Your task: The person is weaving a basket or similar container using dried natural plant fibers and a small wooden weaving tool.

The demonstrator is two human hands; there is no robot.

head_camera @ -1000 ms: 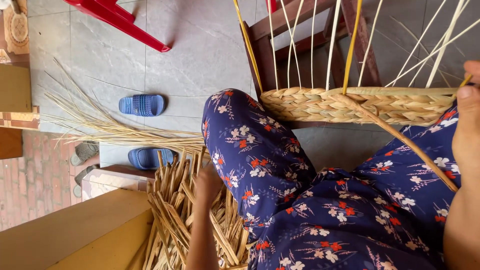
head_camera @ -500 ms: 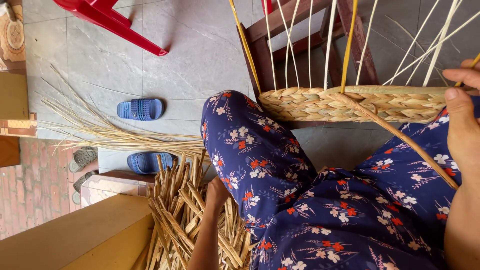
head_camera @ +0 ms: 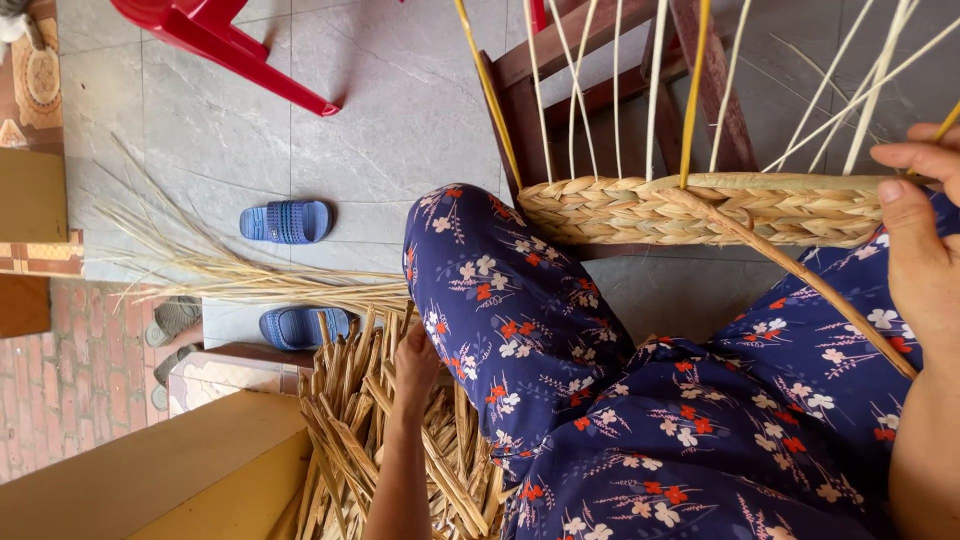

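A half-woven straw basket (head_camera: 700,210) rests on my lap against a dark wooden frame (head_camera: 600,60), with thin upright stakes (head_camera: 655,90) rising from its braided rim. My right hand (head_camera: 920,250) grips the rim at the right edge, fingers beside a yellow stake. One long loose strand (head_camera: 800,280) runs from the rim down across my floral trousers (head_camera: 620,400) and under that wrist. My left hand (head_camera: 415,355) reaches down into a pile of flat dried strands (head_camera: 350,430) beside my knee. Its fingertips are buried among them, so its grip is hidden.
Long thin dry stalks (head_camera: 230,275) lie fanned on the grey tiled floor. Two blue sandals (head_camera: 288,220) (head_camera: 300,325) and a grey pair (head_camera: 175,320) lie by a step. A red plastic chair (head_camera: 220,40) stands at the top, and a yellow-brown board (head_camera: 150,470) fills the lower left corner.
My left hand has slid a little further up into the pile of strands. My right hand has come more into view on the basket rim.
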